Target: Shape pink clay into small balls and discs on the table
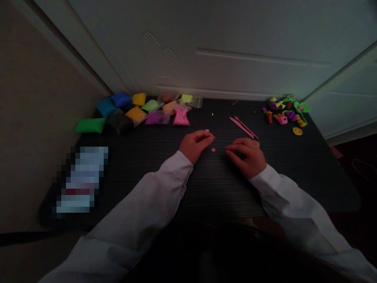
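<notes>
My left hand (196,145) is over the middle of the dark table, thumb and forefinger pinched together. Whatever sits at those fingertips is too small to make out. A flat pink clay piece (207,130) shows just behind its fingers, partly covered by them. Between my two hands a small round pink clay disc (213,149) lies on the table. To the right, my right hand (247,157) hovers with its fingers bent and the thumb slightly apart from the forefinger, seemingly holding nothing. Beyond it lie two pink modelling tools (244,127), side by side at a slant.
Several coloured clay packets (119,120) line the back left, with an opened pink packet (181,116) nearest my left hand. Small finished clay figures (281,119) cluster at the back right. A lit, blurred-out phone (84,179) lies front left. A white panel (235,74) rises behind the table.
</notes>
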`<action>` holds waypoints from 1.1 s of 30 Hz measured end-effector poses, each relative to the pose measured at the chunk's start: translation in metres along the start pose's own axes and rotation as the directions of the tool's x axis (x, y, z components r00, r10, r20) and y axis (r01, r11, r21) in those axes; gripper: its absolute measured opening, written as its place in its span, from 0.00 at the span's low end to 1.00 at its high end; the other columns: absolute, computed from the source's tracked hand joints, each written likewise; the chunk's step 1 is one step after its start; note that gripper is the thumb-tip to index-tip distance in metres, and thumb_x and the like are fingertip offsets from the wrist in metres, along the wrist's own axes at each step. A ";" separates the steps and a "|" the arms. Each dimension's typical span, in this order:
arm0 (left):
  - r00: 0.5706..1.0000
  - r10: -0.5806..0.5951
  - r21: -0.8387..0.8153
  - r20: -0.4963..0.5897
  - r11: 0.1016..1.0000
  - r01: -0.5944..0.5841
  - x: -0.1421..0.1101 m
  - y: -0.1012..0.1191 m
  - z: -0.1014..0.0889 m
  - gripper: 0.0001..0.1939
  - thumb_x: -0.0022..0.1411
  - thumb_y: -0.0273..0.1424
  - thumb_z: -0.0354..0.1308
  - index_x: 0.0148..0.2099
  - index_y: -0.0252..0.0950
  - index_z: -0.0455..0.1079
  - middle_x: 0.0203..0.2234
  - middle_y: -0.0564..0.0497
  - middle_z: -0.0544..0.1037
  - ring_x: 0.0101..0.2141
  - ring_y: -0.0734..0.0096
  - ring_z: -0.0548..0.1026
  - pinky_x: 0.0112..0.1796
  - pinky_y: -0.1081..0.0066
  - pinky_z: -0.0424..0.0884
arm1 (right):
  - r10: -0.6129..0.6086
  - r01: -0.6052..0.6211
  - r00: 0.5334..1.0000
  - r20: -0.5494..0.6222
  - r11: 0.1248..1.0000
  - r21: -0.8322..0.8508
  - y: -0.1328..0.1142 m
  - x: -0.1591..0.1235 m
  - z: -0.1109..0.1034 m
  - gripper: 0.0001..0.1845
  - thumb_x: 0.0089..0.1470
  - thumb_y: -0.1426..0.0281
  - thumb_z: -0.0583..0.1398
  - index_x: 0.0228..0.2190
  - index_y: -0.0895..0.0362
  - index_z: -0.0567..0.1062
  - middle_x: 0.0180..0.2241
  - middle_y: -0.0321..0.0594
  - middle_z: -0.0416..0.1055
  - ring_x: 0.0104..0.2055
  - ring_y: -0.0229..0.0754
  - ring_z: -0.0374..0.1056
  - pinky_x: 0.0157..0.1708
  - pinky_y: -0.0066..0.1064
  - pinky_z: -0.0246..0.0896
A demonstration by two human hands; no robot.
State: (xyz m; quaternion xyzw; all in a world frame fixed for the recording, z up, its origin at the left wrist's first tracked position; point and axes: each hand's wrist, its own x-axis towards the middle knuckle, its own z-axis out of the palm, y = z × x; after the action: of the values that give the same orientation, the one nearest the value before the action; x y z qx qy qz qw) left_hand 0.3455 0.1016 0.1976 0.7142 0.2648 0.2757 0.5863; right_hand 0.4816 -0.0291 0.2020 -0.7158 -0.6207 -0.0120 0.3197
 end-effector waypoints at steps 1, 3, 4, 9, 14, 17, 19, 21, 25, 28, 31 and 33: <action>1.000 0.005 0.003 0.002 1.000 -0.005 0.000 0.000 0.000 0.10 0.50 0.35 0.53 0.31 0.33 0.69 0.27 0.51 0.73 0.30 0.74 0.68 0.36 0.71 0.63 | -0.003 0.003 1.000 0.003 0.999 0.035 0.000 0.001 -0.001 0.08 0.46 0.66 0.56 0.31 0.52 0.73 0.32 0.37 0.67 0.37 0.39 0.62 0.40 0.37 0.50; 1.000 0.015 0.019 0.009 1.000 -0.015 0.000 0.001 0.000 0.10 0.50 0.34 0.53 0.31 0.33 0.69 0.27 0.51 0.73 0.30 0.74 0.69 0.36 0.70 0.63 | 0.005 -0.005 1.000 -0.002 0.991 0.132 0.000 0.002 -0.003 0.08 0.45 0.67 0.56 0.31 0.53 0.73 0.32 0.37 0.67 0.36 0.38 0.62 0.39 0.36 0.53; 1.000 0.020 0.030 0.016 0.999 -0.020 -0.001 0.002 0.000 0.10 0.50 0.34 0.53 0.31 0.33 0.70 0.27 0.51 0.73 0.30 0.74 0.69 0.36 0.70 0.64 | 0.022 -0.021 1.000 -0.003 0.981 0.192 0.000 0.002 -0.004 0.08 0.45 0.67 0.57 0.31 0.53 0.73 0.32 0.37 0.67 0.36 0.38 0.62 0.38 0.35 0.54; 0.984 0.139 0.082 0.109 0.986 -0.148 -0.009 0.009 0.005 0.12 0.49 0.35 0.55 0.35 0.35 0.70 0.30 0.51 0.72 0.27 0.77 0.68 0.31 0.73 0.65 | 0.205 -0.178 0.979 0.018 0.803 0.568 0.000 0.005 -0.005 0.07 0.43 0.67 0.59 0.29 0.50 0.73 0.31 0.35 0.64 0.35 0.36 0.61 0.34 0.31 0.56; 0.949 0.288 0.093 0.125 0.949 -0.300 -0.014 0.010 0.011 0.13 0.46 0.33 0.59 0.37 0.37 0.70 0.33 0.50 0.72 0.29 0.77 0.67 0.28 0.75 0.64 | 0.313 -0.249 0.943 0.111 0.446 0.860 -0.010 0.010 0.008 0.04 0.42 0.69 0.59 0.26 0.49 0.73 0.30 0.32 0.63 0.33 0.33 0.61 0.35 0.30 0.55; 0.951 0.298 0.086 0.079 0.949 -0.305 -0.014 0.008 0.011 0.12 0.45 0.33 0.59 0.35 0.37 0.70 0.32 0.50 0.72 0.29 0.76 0.68 0.28 0.74 0.64 | 0.324 -0.271 0.934 0.148 0.376 0.886 -0.019 0.014 0.015 0.03 0.42 0.68 0.60 0.25 0.50 0.73 0.29 0.32 0.64 0.33 0.33 0.61 0.35 0.30 0.56; 0.958 0.283 0.090 0.047 0.954 -0.286 -0.013 0.007 0.010 0.10 0.46 0.33 0.58 0.34 0.36 0.71 0.31 0.51 0.72 0.29 0.76 0.68 0.30 0.73 0.64 | 0.329 -0.276 0.932 0.150 0.377 0.884 -0.023 0.016 0.018 0.04 0.41 0.67 0.60 0.26 0.51 0.73 0.29 0.32 0.64 0.33 0.33 0.61 0.34 0.30 0.57; 0.963 0.270 0.089 0.021 0.958 -0.271 -0.013 0.007 0.010 0.08 0.47 0.32 0.57 0.33 0.36 0.71 0.30 0.51 0.73 0.31 0.75 0.69 0.33 0.72 0.65 | 0.331 -0.280 0.931 0.152 0.384 0.880 -0.024 0.017 0.019 0.05 0.41 0.66 0.59 0.26 0.50 0.73 0.29 0.32 0.65 0.33 0.33 0.61 0.34 0.30 0.57; 0.967 0.256 0.068 0.007 0.964 -0.256 -0.013 0.007 0.009 0.07 0.49 0.32 0.56 0.32 0.35 0.70 0.30 0.51 0.73 0.31 0.74 0.69 0.36 0.70 0.65 | 0.347 -0.298 0.924 0.162 0.386 0.873 -0.021 0.016 0.020 0.06 0.42 0.66 0.59 0.28 0.50 0.73 0.30 0.32 0.67 0.31 0.33 0.62 0.33 0.29 0.58; 0.971 0.237 0.062 0.008 0.969 -0.237 -0.013 0.006 0.009 0.07 0.49 0.32 0.56 0.32 0.35 0.70 0.29 0.51 0.72 0.28 0.76 0.69 0.36 0.70 0.65 | 0.361 -0.306 0.919 0.159 0.396 0.866 -0.018 0.015 0.021 0.06 0.42 0.66 0.59 0.28 0.50 0.73 0.30 0.32 0.68 0.31 0.33 0.62 0.32 0.30 0.58; 0.975 0.222 0.072 0.007 0.972 -0.222 -0.013 0.007 0.009 0.07 0.50 0.32 0.55 0.32 0.35 0.69 0.29 0.52 0.72 0.27 0.76 0.69 0.36 0.69 0.65 | 0.372 -0.305 0.917 0.142 0.426 0.852 -0.018 0.015 0.021 0.06 0.43 0.65 0.58 0.27 0.51 0.73 0.30 0.33 0.68 0.31 0.33 0.62 0.33 0.30 0.58; 0.976 0.219 0.081 0.002 0.973 -0.218 -0.012 0.007 0.009 0.07 0.50 0.32 0.55 0.32 0.35 0.69 0.28 0.52 0.72 0.27 0.77 0.69 0.37 0.68 0.65 | 0.377 -0.299 0.918 0.122 0.459 0.836 -0.019 0.015 0.020 0.07 0.42 0.65 0.58 0.28 0.51 0.73 0.29 0.33 0.68 0.30 0.33 0.62 0.33 0.30 0.58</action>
State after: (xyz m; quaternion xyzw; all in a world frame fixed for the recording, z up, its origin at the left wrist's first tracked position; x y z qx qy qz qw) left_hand 0.3437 0.0853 0.2023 0.7612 0.1977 0.3300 0.5222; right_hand 0.4604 -0.0056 0.2010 -0.5797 -0.3806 0.3225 0.6443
